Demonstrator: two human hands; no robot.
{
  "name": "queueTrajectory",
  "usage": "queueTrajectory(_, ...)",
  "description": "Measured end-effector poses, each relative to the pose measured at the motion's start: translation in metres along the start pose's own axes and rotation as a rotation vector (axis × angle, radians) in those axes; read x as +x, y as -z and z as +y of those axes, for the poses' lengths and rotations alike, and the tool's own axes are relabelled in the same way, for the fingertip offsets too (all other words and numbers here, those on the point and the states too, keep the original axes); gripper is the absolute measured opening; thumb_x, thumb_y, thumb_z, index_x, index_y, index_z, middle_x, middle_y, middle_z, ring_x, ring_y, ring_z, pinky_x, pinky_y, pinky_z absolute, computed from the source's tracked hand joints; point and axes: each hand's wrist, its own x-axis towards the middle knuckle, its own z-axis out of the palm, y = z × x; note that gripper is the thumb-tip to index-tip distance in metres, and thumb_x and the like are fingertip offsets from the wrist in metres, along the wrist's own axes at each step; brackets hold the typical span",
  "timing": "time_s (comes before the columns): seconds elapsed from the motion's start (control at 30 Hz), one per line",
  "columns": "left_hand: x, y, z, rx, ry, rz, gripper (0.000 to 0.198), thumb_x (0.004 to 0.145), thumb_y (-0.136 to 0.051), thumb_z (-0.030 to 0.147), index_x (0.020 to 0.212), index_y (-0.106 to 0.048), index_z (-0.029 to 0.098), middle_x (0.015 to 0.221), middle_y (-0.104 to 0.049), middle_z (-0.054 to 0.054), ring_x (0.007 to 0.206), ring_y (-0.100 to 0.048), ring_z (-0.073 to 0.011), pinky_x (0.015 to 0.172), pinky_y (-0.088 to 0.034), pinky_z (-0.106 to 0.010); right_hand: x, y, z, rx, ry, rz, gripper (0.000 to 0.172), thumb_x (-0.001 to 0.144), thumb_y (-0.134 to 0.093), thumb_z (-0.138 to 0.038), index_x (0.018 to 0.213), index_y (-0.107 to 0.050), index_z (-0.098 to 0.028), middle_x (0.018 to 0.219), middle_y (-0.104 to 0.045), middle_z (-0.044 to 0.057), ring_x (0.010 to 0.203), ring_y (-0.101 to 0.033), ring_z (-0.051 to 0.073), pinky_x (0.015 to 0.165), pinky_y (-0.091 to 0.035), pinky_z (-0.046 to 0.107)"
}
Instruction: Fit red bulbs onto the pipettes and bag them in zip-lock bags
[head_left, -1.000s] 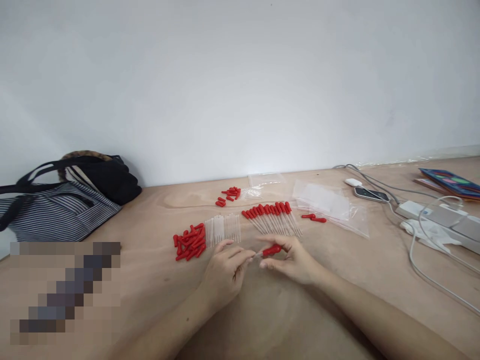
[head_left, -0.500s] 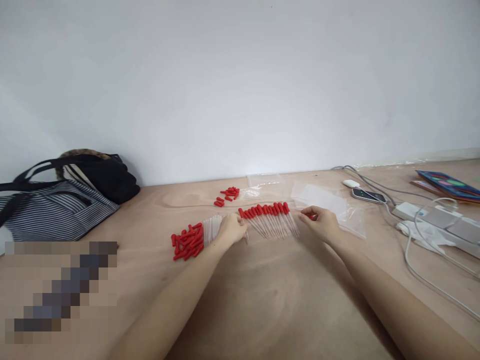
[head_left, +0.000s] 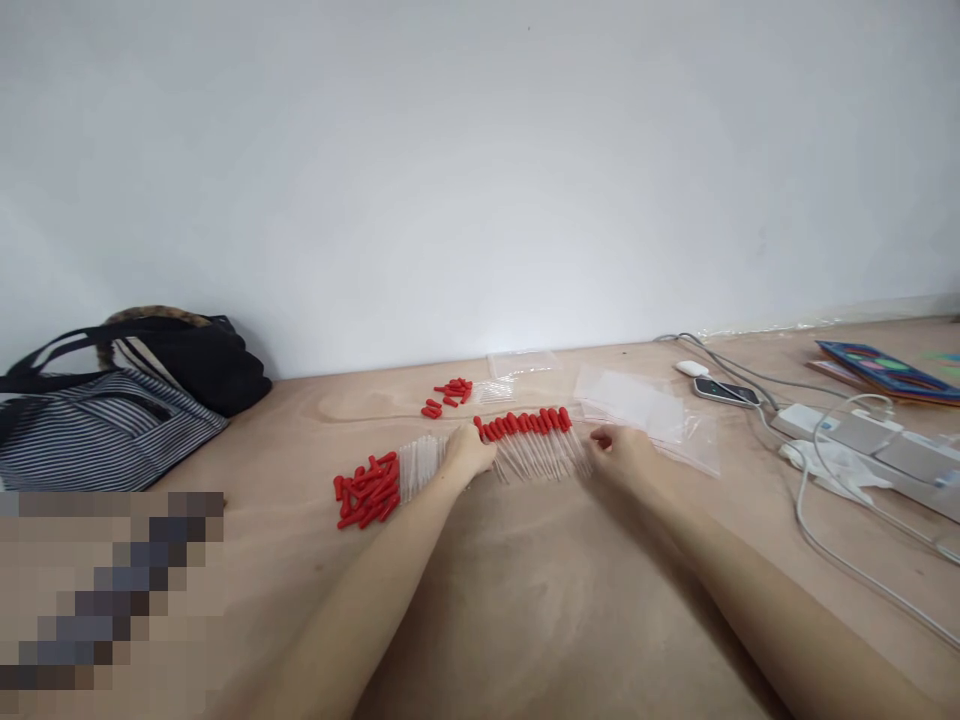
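Note:
A slanting row of droppers [head_left: 532, 450], red rubber bulbs on thin clear tubes, lies in front of me. My left hand [head_left: 469, 455] is closed at the row's left end, against the leftmost bulb; its fingertips are partly hidden. At the right end is my right hand [head_left: 619, 450], fingers curled in close beside the last tubes; what it holds, if anything, is hidden. Left of my left hand lie loose clear tubes [head_left: 420, 465] and a pile of red rubber bulbs [head_left: 369, 490]. Behind the row are a smaller group of red bulbs [head_left: 454, 390] and more thin clear tubes [head_left: 495, 390].
Clear plastic bags [head_left: 637, 400] lie behind my right hand, another bag [head_left: 523, 363] by the wall. To the right are a dark handheld device [head_left: 726, 392], a power strip [head_left: 870, 435], white cables and a colourful booklet [head_left: 892, 370]. A striped bag [head_left: 112, 425] stands left.
My right hand has come in toward the right end of the dropper row. My left hand stays at the left end, its fingers now more closed. The view has shifted slightly.

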Motion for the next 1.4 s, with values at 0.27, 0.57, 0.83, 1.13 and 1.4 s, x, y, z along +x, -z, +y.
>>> queueTrajectory(0.27, 0.006, -0.004, 0.008, -0.015, -0.053, 0.032, 0.012, 0.066, -0.055, 0.020, 0.072, -0.065, 0.017, 0.064, -0.067, -0.005, 0.066, -0.064, -0.0189, 0.059, -0.044, -0.023, -0.005, -0.016, -0.012, -0.079, 0.018, -0.063, 0.022, 0.071, -0.049, -0.025, 0.052, -0.056, -0.015, 0.058, -0.061, 0.009, 0.058, -0.056, 0.017, 0.050, -0.031, 0.023)
queueTrajectory(0.57, -0.002, 0.000, 0.005, -0.057, -0.021, 0.020, 0.011, 0.071, -0.052, 0.018, 0.076, -0.061, 0.014, 0.062, -0.067, -0.006, 0.057, -0.064, -0.0158, 0.053, -0.043, -0.019, -0.004, -0.018, -0.011, -0.073, 0.041, -0.067, 0.025, 0.072, -0.047, -0.024, 0.048, -0.052, -0.016, 0.056, -0.060, 0.008, 0.055, -0.054, 0.016, 0.049, -0.031, 0.023)
queueTrajectory(0.83, -0.003, -0.004, 0.001, -0.081, 0.032, -0.036, 0.015, 0.069, -0.053, 0.017, 0.081, -0.058, 0.011, 0.060, -0.067, -0.007, 0.052, -0.064, -0.0165, 0.044, -0.042, -0.018, -0.003, -0.017, -0.008, -0.059, 0.052, -0.054, 0.028, 0.072, -0.046, -0.025, 0.046, -0.051, -0.016, 0.052, -0.057, 0.006, 0.052, -0.052, 0.015, 0.048, -0.030, 0.022)
queueTrajectory(1.13, 0.007, -0.007, 0.005, -0.087, -0.029, -0.072, 0.015, 0.066, -0.054, 0.015, 0.079, -0.061, 0.013, 0.058, -0.066, -0.005, 0.050, -0.063, -0.0154, 0.044, -0.042, -0.018, 0.006, 0.000, 0.010, -0.058, -0.028, -0.011, 0.023, 0.074, -0.046, -0.027, 0.065, -0.064, -0.016, 0.063, -0.064, 0.007, 0.060, -0.057, 0.017, 0.051, -0.034, 0.023)
queueTrajectory(1.4, 0.002, 0.008, -0.003, -0.060, -0.101, -0.025, 0.016, 0.072, -0.052, 0.018, 0.083, -0.063, 0.013, 0.057, -0.065, -0.002, 0.049, -0.062, -0.0120, 0.047, -0.042, -0.017, 0.020, 0.017, 0.044, -0.113, -0.013, -0.040, 0.020, 0.073, -0.050, -0.019, 0.083, -0.067, -0.022, 0.085, -0.061, 0.006, 0.072, -0.057, 0.016, 0.059, -0.036, 0.023)
